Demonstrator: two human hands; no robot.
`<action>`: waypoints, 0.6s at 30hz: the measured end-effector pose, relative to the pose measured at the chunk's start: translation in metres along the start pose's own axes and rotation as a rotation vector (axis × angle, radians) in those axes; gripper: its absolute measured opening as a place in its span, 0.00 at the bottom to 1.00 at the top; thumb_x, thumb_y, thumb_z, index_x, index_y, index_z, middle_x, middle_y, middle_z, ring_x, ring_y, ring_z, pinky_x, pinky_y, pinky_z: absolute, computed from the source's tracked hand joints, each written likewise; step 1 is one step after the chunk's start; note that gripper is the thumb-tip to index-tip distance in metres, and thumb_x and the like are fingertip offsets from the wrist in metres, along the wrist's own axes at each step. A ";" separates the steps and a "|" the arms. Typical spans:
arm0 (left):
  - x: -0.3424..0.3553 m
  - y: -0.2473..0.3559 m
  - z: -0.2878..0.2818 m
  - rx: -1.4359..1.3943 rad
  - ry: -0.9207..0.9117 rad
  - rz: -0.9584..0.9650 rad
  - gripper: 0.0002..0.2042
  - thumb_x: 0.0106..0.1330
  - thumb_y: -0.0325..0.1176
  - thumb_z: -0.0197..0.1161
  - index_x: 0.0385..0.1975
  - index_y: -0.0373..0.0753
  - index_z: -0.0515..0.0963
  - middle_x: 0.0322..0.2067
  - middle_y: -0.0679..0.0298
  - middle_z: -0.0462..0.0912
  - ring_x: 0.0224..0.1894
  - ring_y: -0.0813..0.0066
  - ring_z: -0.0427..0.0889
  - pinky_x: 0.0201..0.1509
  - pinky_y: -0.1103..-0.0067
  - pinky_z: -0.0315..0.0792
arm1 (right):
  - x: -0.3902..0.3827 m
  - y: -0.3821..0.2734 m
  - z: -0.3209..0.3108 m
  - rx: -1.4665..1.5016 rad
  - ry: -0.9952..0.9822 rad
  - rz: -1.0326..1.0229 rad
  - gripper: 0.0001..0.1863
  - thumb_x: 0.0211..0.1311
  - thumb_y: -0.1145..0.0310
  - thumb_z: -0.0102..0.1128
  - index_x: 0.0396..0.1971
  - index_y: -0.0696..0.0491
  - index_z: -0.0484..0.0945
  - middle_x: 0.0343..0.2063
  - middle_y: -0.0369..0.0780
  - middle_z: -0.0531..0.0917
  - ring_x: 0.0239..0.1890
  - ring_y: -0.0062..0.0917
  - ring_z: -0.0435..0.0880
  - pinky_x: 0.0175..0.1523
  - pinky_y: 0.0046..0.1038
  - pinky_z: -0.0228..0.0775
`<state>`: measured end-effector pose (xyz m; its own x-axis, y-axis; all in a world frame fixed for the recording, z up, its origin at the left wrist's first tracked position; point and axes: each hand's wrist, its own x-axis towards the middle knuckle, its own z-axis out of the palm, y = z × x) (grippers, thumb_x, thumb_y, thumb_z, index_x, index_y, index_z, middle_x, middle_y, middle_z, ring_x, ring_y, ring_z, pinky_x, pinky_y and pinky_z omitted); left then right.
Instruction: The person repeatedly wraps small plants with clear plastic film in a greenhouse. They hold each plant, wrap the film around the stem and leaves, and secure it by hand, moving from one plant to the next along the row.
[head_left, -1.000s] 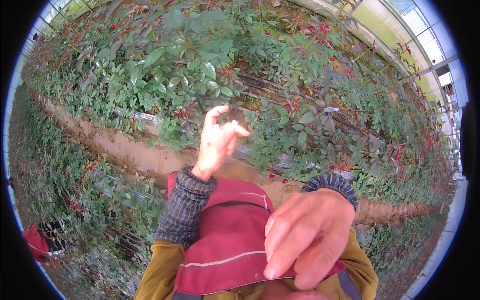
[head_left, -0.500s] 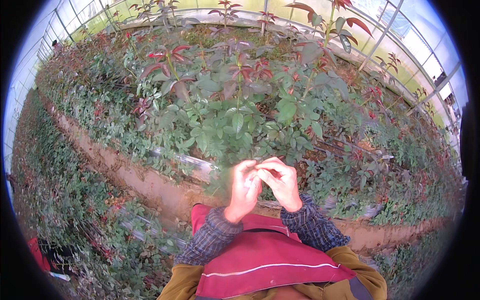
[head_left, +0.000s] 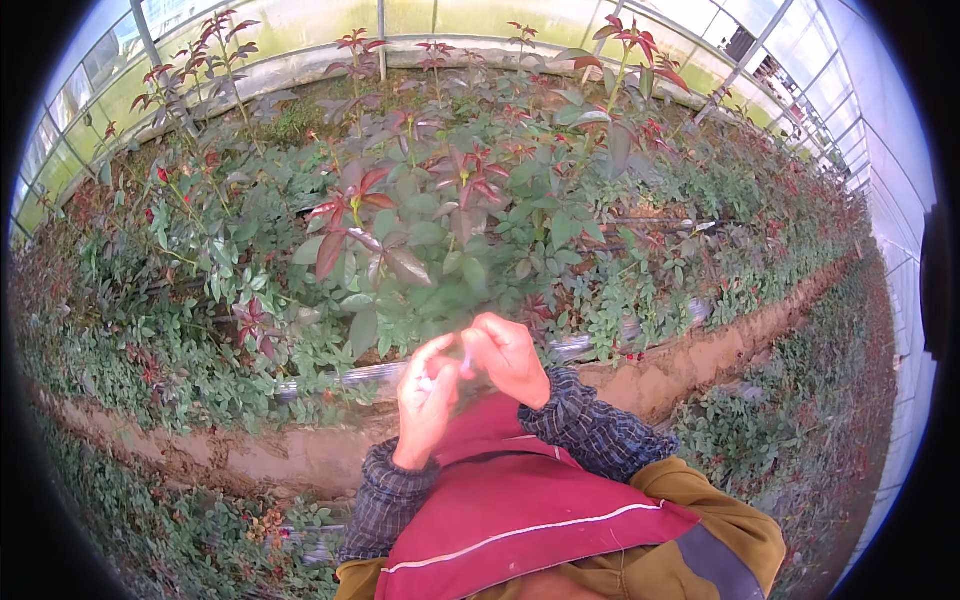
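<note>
In front of my waist my two hands are raised, their fingertips almost meeting. My left hand (head_left: 426, 400) is curled closed around a small whitish thing (head_left: 424, 384), too small and blurred to name. Beside it, my right hand (head_left: 508, 362) is closed in a pinch, with a pale sliver at its fingertips that I cannot make out. Just beyond the hands stand rose plants (head_left: 425, 238) with green leaves and dark red young shoots. Neither hand visibly touches the plants.
A bare soil path (head_left: 280, 455) crosses between the planted rows. Shiny plastic sheeting (head_left: 375, 374) edges the bed. A red apron (head_left: 530, 510) covers my front. Greenhouse walls of pale film (head_left: 410, 18) with metal posts stand behind the roses.
My view has swung to the left along the bed. The hands have come slightly apart and shifted left in the picture, and a pale sliver now shows between them.
</note>
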<state>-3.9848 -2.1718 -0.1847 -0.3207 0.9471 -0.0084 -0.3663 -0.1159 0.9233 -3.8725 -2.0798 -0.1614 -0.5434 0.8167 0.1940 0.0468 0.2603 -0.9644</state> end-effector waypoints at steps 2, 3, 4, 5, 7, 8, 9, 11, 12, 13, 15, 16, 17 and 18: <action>0.007 0.011 0.016 -0.013 -0.060 -0.014 0.16 0.67 0.32 0.56 0.52 0.35 0.69 0.27 0.64 0.78 0.14 0.91 0.60 0.14 0.91 0.52 | 0.005 -0.021 -0.014 0.020 -0.050 -0.007 0.15 0.65 0.64 0.54 0.21 0.58 0.70 0.15 0.34 0.69 0.18 0.15 0.69 0.21 0.24 0.59; 0.013 0.017 0.024 -0.027 -0.039 -0.052 0.15 0.66 0.31 0.57 0.51 0.35 0.70 0.27 0.65 0.78 0.14 0.92 0.61 0.14 0.91 0.52 | 0.007 -0.016 -0.018 -0.004 -0.031 -0.029 0.16 0.65 0.64 0.54 0.21 0.58 0.70 0.15 0.36 0.70 0.17 0.19 0.69 0.21 0.25 0.60; 0.018 0.023 0.032 -0.040 -0.015 -0.088 0.14 0.65 0.30 0.58 0.50 0.35 0.71 0.26 0.66 0.78 0.14 0.92 0.61 0.14 0.92 0.52 | 0.010 -0.014 -0.024 -0.053 -0.008 -0.121 0.16 0.65 0.64 0.54 0.21 0.58 0.70 0.14 0.37 0.70 0.16 0.21 0.69 0.21 0.25 0.60; 0.023 0.017 0.033 0.059 0.003 0.000 0.16 0.64 0.31 0.60 0.49 0.34 0.70 0.27 0.66 0.78 0.14 0.92 0.62 0.14 0.92 0.52 | 0.018 -0.010 -0.028 -0.090 0.011 -0.227 0.16 0.65 0.64 0.54 0.20 0.58 0.70 0.14 0.39 0.70 0.15 0.23 0.69 0.21 0.26 0.60; 0.026 0.021 0.044 -0.034 -0.034 -0.083 0.16 0.62 0.31 0.62 0.48 0.32 0.70 0.28 0.65 0.78 0.14 0.92 0.62 0.14 0.92 0.52 | 0.021 0.001 -0.041 -0.157 0.001 -0.327 0.15 0.62 0.66 0.55 0.19 0.58 0.68 0.14 0.42 0.68 0.15 0.33 0.69 0.21 0.29 0.61; 0.029 0.025 0.048 -0.071 -0.046 -0.118 0.17 0.62 0.31 0.63 0.47 0.32 0.70 0.29 0.64 0.78 0.13 0.92 0.62 0.14 0.92 0.52 | 0.023 -0.002 -0.048 -0.128 -0.024 -0.315 0.15 0.62 0.66 0.55 0.19 0.58 0.68 0.14 0.42 0.67 0.16 0.35 0.69 0.21 0.30 0.61; 0.032 0.027 0.053 -0.236 -0.087 -0.156 0.17 0.59 0.31 0.65 0.45 0.31 0.70 0.30 0.63 0.78 0.13 0.92 0.62 0.13 0.93 0.51 | 0.024 -0.007 -0.056 -0.106 -0.051 -0.305 0.15 0.61 0.66 0.56 0.19 0.58 0.67 0.14 0.42 0.67 0.16 0.36 0.70 0.21 0.31 0.60; 0.035 0.026 0.068 -0.127 -0.040 -0.168 0.12 0.59 0.27 0.64 0.39 0.33 0.72 0.31 0.62 0.78 0.13 0.91 0.61 0.13 0.92 0.52 | 0.026 -0.001 -0.072 -0.190 -0.077 -0.380 0.15 0.60 0.67 0.57 0.18 0.56 0.66 0.15 0.42 0.68 0.18 0.39 0.71 0.21 0.32 0.60; 0.038 0.023 0.073 -0.061 -0.004 -0.159 0.10 0.59 0.26 0.64 0.38 0.33 0.72 0.31 0.62 0.78 0.13 0.91 0.61 0.13 0.92 0.53 | 0.027 0.001 -0.078 -0.194 -0.066 -0.401 0.14 0.59 0.68 0.57 0.18 0.56 0.66 0.15 0.42 0.68 0.18 0.39 0.71 0.21 0.32 0.60; 0.042 0.022 0.076 -0.051 -0.005 -0.184 0.09 0.59 0.25 0.63 0.37 0.34 0.72 0.30 0.63 0.77 0.13 0.91 0.61 0.14 0.91 0.53 | 0.030 -0.002 -0.083 -0.197 -0.054 -0.422 0.14 0.59 0.68 0.57 0.17 0.56 0.66 0.15 0.42 0.68 0.17 0.39 0.70 0.21 0.32 0.60; 0.049 0.013 0.083 -0.055 -0.006 -0.249 0.07 0.60 0.24 0.63 0.35 0.34 0.73 0.30 0.66 0.76 0.13 0.90 0.61 0.14 0.91 0.54 | 0.029 0.006 -0.095 -0.219 -0.048 -0.427 0.14 0.57 0.69 0.57 0.17 0.57 0.66 0.16 0.41 0.67 0.17 0.38 0.69 0.21 0.31 0.60; 0.051 0.011 0.088 -0.077 -0.032 -0.248 0.06 0.60 0.24 0.63 0.34 0.35 0.72 0.30 0.66 0.75 0.14 0.90 0.61 0.14 0.91 0.55 | 0.029 0.008 -0.101 -0.200 -0.051 -0.406 0.14 0.57 0.69 0.58 0.17 0.57 0.66 0.15 0.41 0.66 0.17 0.37 0.68 0.21 0.31 0.60; 0.053 0.010 0.093 -0.093 -0.055 -0.245 0.06 0.60 0.24 0.62 0.33 0.35 0.72 0.30 0.67 0.74 0.14 0.90 0.62 0.14 0.91 0.55 | 0.029 0.011 -0.106 -0.173 -0.053 -0.385 0.14 0.57 0.69 0.58 0.17 0.57 0.66 0.15 0.41 0.66 0.16 0.37 0.67 0.21 0.31 0.59; 0.055 0.009 0.097 -0.109 -0.078 -0.243 0.06 0.60 0.24 0.62 0.32 0.35 0.72 0.30 0.68 0.73 0.15 0.90 0.62 0.14 0.90 0.55 | 0.028 0.013 -0.109 -0.147 -0.054 -0.365 0.14 0.57 0.69 0.58 0.17 0.57 0.66 0.15 0.41 0.65 0.16 0.36 0.67 0.22 0.31 0.59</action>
<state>-3.9214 -2.0921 -0.1396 -0.1449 0.9708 -0.1910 -0.5173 0.0902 0.8511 -3.7954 -1.9973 -0.1490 -0.5899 0.6293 0.5059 -0.0402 0.6029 -0.7968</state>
